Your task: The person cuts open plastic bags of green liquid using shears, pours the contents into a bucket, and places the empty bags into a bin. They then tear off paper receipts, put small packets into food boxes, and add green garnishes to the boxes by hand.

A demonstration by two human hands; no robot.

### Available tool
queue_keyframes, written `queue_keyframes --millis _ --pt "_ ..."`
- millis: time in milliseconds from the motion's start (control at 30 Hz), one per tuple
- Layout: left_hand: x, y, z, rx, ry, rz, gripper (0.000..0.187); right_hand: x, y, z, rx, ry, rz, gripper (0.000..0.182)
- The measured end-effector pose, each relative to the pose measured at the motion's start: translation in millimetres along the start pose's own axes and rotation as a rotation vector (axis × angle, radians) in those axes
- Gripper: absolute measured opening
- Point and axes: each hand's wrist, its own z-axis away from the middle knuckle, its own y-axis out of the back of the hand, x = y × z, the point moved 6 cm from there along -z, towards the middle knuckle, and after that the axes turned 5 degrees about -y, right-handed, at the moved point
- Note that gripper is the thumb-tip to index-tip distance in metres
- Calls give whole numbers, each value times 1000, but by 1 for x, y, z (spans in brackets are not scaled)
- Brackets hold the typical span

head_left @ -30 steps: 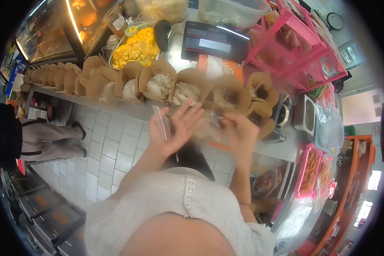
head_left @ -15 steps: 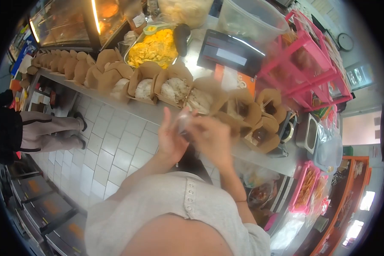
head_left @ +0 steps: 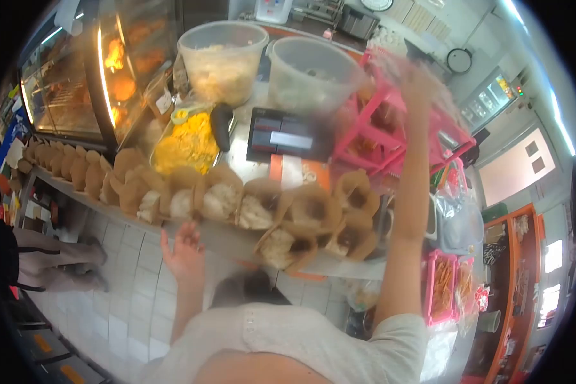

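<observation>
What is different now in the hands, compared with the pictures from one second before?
The hands have separated. The right hand has gone up and away to the pink rack; it is blurred, so what it holds is unclear. The left hand has dropped, open and empty, near the counter edge. The small clear bag seen earlier is no longer between them. The brown paper boxes remain in their row.

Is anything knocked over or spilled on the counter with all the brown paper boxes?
Nothing looks spilled. One brown box sits in front of the row at the counter's edge, tipped toward the floor. The right hand reaches up to the pink rack; the left hand hovers, open.
</observation>
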Motion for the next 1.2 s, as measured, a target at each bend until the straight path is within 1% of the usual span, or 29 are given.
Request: queue_keyframes --millis 33,67,133,200,267,300,333,367,400,433,500,533,567,600,633,667,733,800,833,900,933,967,1000,1033,1067,1133,1167,1200 --pt "0 -1 2 -21 -11 14 52 44 -51 -36 -193 0 222 26" --pt "2 -1 6 16 -28 -11 51 84 -93 -56 -382 -7 442 27" --pt "7 4 11 60 -73 -30 48 125 -103 -62 -388 -214 365 26" --pt "15 16 14 83 -129 -36 47 137 -103 -58 -665 -50 494 37" --pt "22 22 20 90 -169 -43 47 138 -103 -51 -848 57 380 35" --pt "26 26 25 183 -189 -35 44 138 -103 -54 -834 61 374 35" --pt "27 34 28 279 -208 -28 42 134 -104 -55 -828 37 302 35" --pt "30 41 27 237 -227 8 40 128 -106 -55 -828 13 232 36" --pt "31 46 26 256 -250 20 40 123 -110 -57 -822 30 342 33" --pt "32 45 30 277 -273 34 39 115 -113 -57 -809 105 306 33" --pt "33 33 33 311 -287 23 39 101 -124 -53 -903 103 95 47" --pt "34 28 34 341 -301 8 38 95 -129 -53 -910 107 93 47" --pt "33 27 33 348 -303 7 38 90 -132 -55 -863 95 98 48" --pt "32 25 30 310 -291 8 40 85 -134 -57 -814 83 102 50" --pt "29 23 26 271 -279 10 42 81 -135 -57 -817 88 99 50" --pt "26 23 24 273 -283 14 42 77 -135 -57 -810 117 134 47" --pt "17 17 19 195 -232 60 40 63 -133 -53 -802 151 165 45" --pt "11 3 22 231 -215 41 37 55 -119 -53 -674 5 254 33" --pt "8 0 24 264 -196 20 35 57 -123 -53 -673 7 253 33" --pt "4 2 22 255 -189 31 34 66 -125 -57 -505 -18 232 24" --pt "2 4 21 247 -181 40 34 76 -133 -59 -505 -17 230 24" --pt "1 5 19 248 -185 41 34 91 -140 -67 -447 -56 212 24" --pt "0 7 17 232 -187 37 34 103 -141 -74 -390 -95 194 23" --pt "-1 8 17 217 -188 35 34 107 -135 -77 -392 -90 192 23" --pt "-2 6 16 222 -189 41 34 112 -128 -81 -397 -114 39 20" --pt "-5 -16 10 120 -172 -10 33 118 -116 -93 -412 -122 -111 19" --pt "-6 -34 6 10 -197 -71 31 119 -109 -104 -331 20 -43 23" --pt "-6 -55 2 -94 -224 -132 30 97 -87 -102 -298 -12 -103 27"
